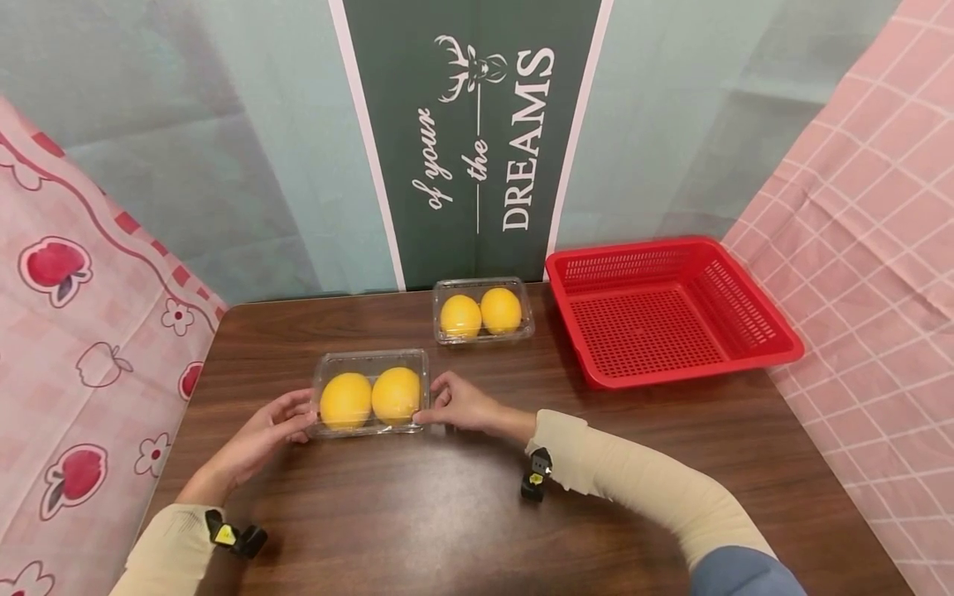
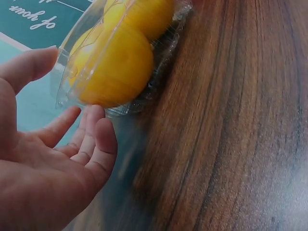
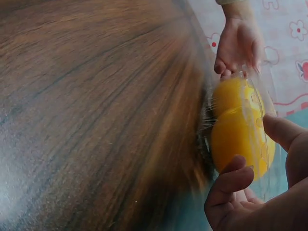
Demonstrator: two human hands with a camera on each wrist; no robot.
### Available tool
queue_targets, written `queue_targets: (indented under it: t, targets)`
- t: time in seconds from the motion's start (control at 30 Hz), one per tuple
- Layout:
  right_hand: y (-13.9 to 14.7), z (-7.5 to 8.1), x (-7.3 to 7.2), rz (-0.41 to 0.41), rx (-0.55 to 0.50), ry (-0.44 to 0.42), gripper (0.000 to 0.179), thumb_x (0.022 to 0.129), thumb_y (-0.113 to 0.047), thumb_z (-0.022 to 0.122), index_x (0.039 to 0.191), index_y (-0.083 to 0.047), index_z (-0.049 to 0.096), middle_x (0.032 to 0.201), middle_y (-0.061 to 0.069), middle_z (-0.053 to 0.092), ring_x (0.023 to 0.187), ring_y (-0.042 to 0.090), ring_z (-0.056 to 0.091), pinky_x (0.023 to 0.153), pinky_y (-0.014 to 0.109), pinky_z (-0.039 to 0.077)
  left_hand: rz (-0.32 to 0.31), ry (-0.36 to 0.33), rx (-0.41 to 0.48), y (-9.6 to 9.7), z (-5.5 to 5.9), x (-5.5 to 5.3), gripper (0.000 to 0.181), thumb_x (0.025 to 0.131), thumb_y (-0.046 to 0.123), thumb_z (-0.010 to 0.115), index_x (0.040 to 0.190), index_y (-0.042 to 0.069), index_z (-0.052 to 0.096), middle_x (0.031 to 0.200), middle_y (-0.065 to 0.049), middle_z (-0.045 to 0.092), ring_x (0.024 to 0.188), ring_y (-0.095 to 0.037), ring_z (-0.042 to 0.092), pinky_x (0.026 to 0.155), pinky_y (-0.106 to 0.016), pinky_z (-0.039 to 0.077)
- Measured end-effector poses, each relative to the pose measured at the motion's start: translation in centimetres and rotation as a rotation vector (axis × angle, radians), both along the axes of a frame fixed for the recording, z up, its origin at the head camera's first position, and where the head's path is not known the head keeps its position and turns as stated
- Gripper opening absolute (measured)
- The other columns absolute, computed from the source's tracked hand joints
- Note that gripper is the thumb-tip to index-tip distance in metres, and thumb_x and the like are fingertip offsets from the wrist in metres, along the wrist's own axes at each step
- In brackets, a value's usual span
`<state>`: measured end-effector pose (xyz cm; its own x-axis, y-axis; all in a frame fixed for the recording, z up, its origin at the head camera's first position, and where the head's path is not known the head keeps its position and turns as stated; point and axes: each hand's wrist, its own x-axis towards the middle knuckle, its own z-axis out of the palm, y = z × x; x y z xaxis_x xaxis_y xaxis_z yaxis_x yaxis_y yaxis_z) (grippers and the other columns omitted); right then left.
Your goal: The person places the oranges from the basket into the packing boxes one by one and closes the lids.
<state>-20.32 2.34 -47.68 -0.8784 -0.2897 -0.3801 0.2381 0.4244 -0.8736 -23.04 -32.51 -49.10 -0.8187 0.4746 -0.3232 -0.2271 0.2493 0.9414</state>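
Observation:
A clear plastic clamshell box [image 1: 371, 358] with two round yellow-orange fruits [image 1: 396, 395] inside lies lengthwise between both hands. At its left end, my left hand [image 1: 277, 420] holds it; in the left wrist view the thumb [image 2: 36, 67] meets the lid's rim and the fingertips are right at the lower edge. My right hand [image 1: 465, 405] grips the opposite end, its thumb [image 3: 281, 130] against the lid and its fingers curled by the near side. Farther back stands a second, similar clear box [image 1: 484, 338], also with two yellow-orange fruits [image 1: 502, 310].
An empty red plastic basket [image 1: 674, 372] with a lattice bottom stands at the back right of the dark wood table [image 1: 447, 530]. A printed curtain [image 1: 477, 149] hangs behind the table, with patterned pink cloths [image 1: 857, 248] at both sides.

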Motion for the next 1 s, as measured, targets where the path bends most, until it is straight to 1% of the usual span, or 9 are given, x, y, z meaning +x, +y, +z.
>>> queue_targets:
  t: [0.13, 0.3, 0.37, 0.43, 0.5, 0.6, 0.67, 0.77, 1.0]
  targets:
    - [0.1, -0.2, 0.0, 0.031, -0.013, -0.021, 0.041, 0.088, -0.021, 0.08, 0.113, 0.0, 0.055, 0.077, 0.004, 0.062, 0.061, 0.014, 0.051, 0.053, 0.023, 0.041, 0.006, -0.002, 0.018, 0.0, -0.3, 0.0, 0.059, 0.105, 0.014, 0.055, 0.15, -0.012, 0.027, 0.117, 0.001, 0.061, 0.098, -0.006, 0.061, 0.081, -0.027, 0.055]
    - [0.1, -0.1, 0.0, 0.069, -0.028, -0.03, 0.024, 0.09, -0.021, 0.078, 0.097, -0.004, 0.063, 0.079, 0.018, 0.068, 0.06, 0.017, 0.054, 0.051, 0.022, 0.042, -0.021, 0.011, 0.093, -0.2, -0.9, 0.0, 0.057, 0.106, 0.009, 0.054, 0.148, -0.015, 0.025, 0.108, 0.005, 0.063, 0.094, -0.006, 0.061, 0.08, -0.027, 0.056]
    - [0.0, -0.2, 0.0, 0.087, -0.019, -0.034, 0.02, 0.091, -0.022, 0.077, 0.091, -0.006, 0.065, 0.08, 0.02, 0.069, 0.06, 0.017, 0.055, 0.05, 0.022, 0.042, -0.036, 0.016, 0.137, -0.4, -1.2, 0.0, 0.055, 0.105, 0.006, 0.053, 0.147, -0.015, 0.025, 0.108, 0.004, 0.064, 0.094, -0.006, 0.062, 0.08, -0.027, 0.057]
    - [-0.1, -0.2, 0.1, 0.102, -0.007, -0.04, 0.02, 0.093, -0.024, 0.076, 0.086, -0.007, 0.067, 0.077, 0.017, 0.068, 0.06, 0.016, 0.055, 0.05, 0.021, 0.042, -0.052, 0.014, 0.184, -0.5, -1.6, 0.0, 0.051, 0.105, 0.003, 0.053, 0.146, -0.012, 0.029, 0.108, 0.004, 0.064, 0.094, -0.007, 0.062, 0.08, -0.027, 0.058]
    - [-0.1, -0.3, 0.1, 0.111, 0.002, -0.042, 0.022, 0.093, -0.025, 0.075, 0.083, -0.007, 0.067, 0.072, 0.011, 0.066, 0.058, 0.015, 0.054, 0.049, 0.021, 0.041, -0.066, 0.008, 0.232, -0.7, -1.9, -0.1, 0.045, 0.104, 0.001, 0.052, 0.145, -0.005, 0.035, 0.109, 0.003, 0.063, 0.095, -0.007, 0.063, 0.081, -0.028, 0.058]
    - [-0.1, -0.4, 0.1, 0.119, 0.003, -0.041, 0.025, 0.094, -0.026, 0.074, 0.08, -0.006, 0.066, 0.068, 0.004, 0.063, 0.058, 0.014, 0.053, 0.048, 0.02, 0.039, -0.078, -0.005, 0.267, -0.8, -2.1, -0.2, 0.043, 0.104, -0.001, 0.052, 0.145, 0.001, 0.038, 0.11, 0.003, 0.063, 0.096, -0.007, 0.064, 0.082, -0.029, 0.059]
    - [0.0, -0.4, 0.1, 0.12, 0.002, -0.042, 0.026, 0.093, -0.026, 0.074, 0.079, -0.006, 0.066, 0.067, 0.002, 0.062, 0.057, 0.013, 0.052, 0.047, 0.02, 0.038, -0.085, -0.014, 0.271, -0.8, -2.1, -0.1, 0.044, 0.104, -0.001, 0.052, 0.146, 0.0, 0.036, 0.11, 0.002, 0.062, 0.096, -0.008, 0.064, 0.083, -0.03, 0.059]
    - [-0.1, -0.4, 0.1, 0.125, 0.007, -0.046, 0.026, 0.094, -0.026, 0.073, 0.077, -0.007, 0.066, 0.068, 0.0, 0.062, 0.057, 0.012, 0.051, 0.046, 0.019, 0.037, -0.088, -0.031, 0.271, -0.8, -1.9, 0.0, 0.048, 0.104, -0.001, 0.051, 0.147, -0.005, 0.031, 0.109, 0.001, 0.061, 0.095, -0.01, 0.065, 0.084, -0.032, 0.06]
    - [-0.5, -0.5, 0.3, 0.125, 0.027, -0.062, 0.03, 0.095, -0.025, 0.069, 0.071, -0.009, 0.064, 0.065, -0.002, 0.062, 0.052, 0.009, 0.048, 0.042, 0.017, 0.033, -0.09, -0.043, 0.261, -0.7, -1.6, 0.1, 0.05, 0.103, -0.002, 0.053, 0.147, -0.007, 0.029, 0.107, -0.002, 0.058, 0.092, -0.012, 0.065, 0.083, -0.033, 0.06]
